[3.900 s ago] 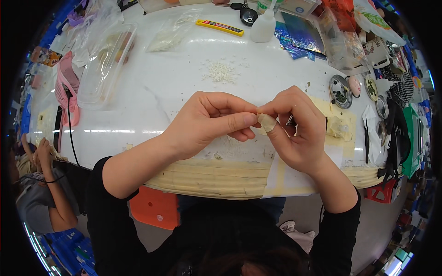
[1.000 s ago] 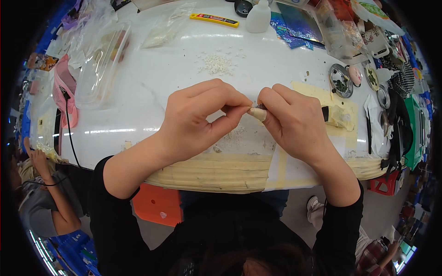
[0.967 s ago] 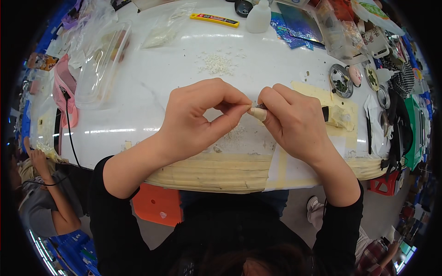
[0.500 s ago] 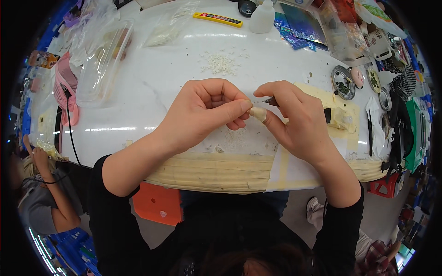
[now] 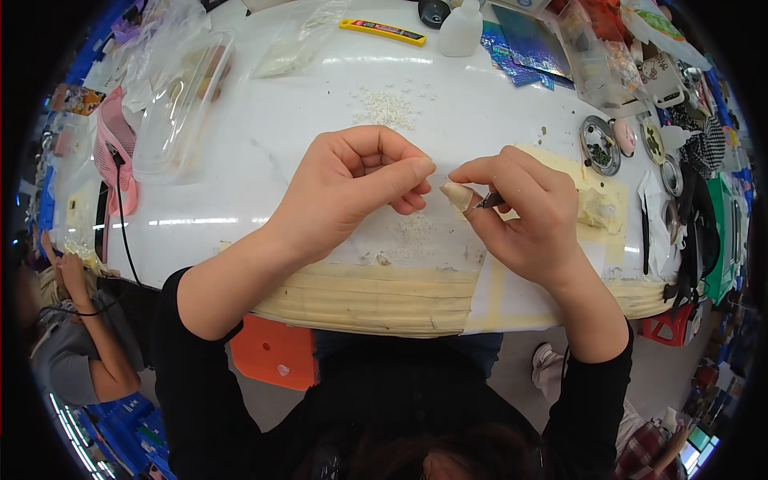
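at the frame's centre, the left hand (image 5: 352,184) has fingertips (image 5: 426,166) pressed together, on what i cannot tell; just right, the right hand (image 5: 532,212), thumb (image 5: 458,195) and forefinger (image 5: 474,170) parted, holds the dark tool (image 5: 492,200) slantwise, tip leftward.

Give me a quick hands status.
Left hand pinched, contents unclear. Right hand holding slim dark tool, fingertips apart from left's. White bits piled beyond left hand.

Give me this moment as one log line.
Left hand: pinched, contents unclear | Right hand: holding dark slim tool | Hands: apart | Beyond: white granules on table
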Tool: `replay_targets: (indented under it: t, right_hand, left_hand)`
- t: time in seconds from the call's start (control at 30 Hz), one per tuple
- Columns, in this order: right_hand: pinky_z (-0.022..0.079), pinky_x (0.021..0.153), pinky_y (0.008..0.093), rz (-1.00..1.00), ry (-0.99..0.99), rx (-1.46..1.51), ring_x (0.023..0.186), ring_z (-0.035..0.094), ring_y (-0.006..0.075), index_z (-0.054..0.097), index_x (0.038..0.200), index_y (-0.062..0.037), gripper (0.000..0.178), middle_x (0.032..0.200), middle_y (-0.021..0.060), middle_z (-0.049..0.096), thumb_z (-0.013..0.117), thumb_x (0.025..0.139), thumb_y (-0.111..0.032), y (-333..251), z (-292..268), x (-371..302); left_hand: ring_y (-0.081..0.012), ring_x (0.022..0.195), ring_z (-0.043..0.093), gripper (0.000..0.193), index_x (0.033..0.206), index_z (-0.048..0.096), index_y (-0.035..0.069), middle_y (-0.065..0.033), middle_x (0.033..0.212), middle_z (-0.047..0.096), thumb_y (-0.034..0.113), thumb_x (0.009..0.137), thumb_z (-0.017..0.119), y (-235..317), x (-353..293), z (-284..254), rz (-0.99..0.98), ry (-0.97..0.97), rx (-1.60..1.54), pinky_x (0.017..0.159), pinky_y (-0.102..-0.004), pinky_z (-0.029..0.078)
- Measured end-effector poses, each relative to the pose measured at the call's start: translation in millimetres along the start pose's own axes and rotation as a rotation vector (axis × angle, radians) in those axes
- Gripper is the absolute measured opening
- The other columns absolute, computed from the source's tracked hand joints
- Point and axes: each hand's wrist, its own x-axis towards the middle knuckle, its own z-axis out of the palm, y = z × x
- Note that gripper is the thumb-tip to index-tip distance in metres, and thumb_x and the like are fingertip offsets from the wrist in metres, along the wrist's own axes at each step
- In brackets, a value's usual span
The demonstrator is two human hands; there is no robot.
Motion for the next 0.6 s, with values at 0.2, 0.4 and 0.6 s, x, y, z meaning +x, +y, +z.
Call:
replay_targets:
  t: [0.2, 0.4, 0.6]
  right_hand:
    - [0.045, 0.048, 0.0295, 0.018, -0.009, -0.013, 0.055, 0.058, 0.0177, 0.065, 0.09, -0.0092, 0.023, 0.071, 0.0021, 0.06, 0.069, 0.069, 0.0, 0, 0, 1]
    - [0.045, 0.048, 0.0268, 0.029, -0.032, -0.034, 0.056, 0.058, 0.0151, 0.066, 0.09, -0.0066, 0.022, 0.073, 0.0026, 0.061, 0.068, 0.07, 0.003, -1, -3, 2]
    - [0.048, 0.049, 0.0217, 0.02, -0.056, -0.013, 0.058, 0.058, 0.0103, 0.069, 0.092, -0.001, 0.019, 0.076, 0.0043, 0.063, 0.068, 0.074, 0.008, 0, -6, 2]
  left_hand:
    - [-0.0105, 0.071, 0.066, 0.012, 0.093, 0.065, 0.002, -0.0064, 0.082, 0.069, 0.014, 0.093, 0.067, 2, 0, 1, 0.007, 0.009, 0.033, 0.066, -0.023, 0.052]
    - [-0.0079, 0.071, 0.063, 0.013, 0.09, 0.067, 0.001, -0.0036, 0.08, 0.068, 0.014, 0.091, 0.07, -3, 18, -19, 0.189, 0.14, 0.398, 0.066, -0.0214, 0.052]
    - [-0.0049, 0.067, 0.058, 0.012, 0.086, 0.07, 0.0, -0.0019, 0.076, 0.067, 0.011, 0.087, 0.072, 1, 26, -30, 0.238, 0.22, 0.671, 0.063, -0.0211, 0.048]
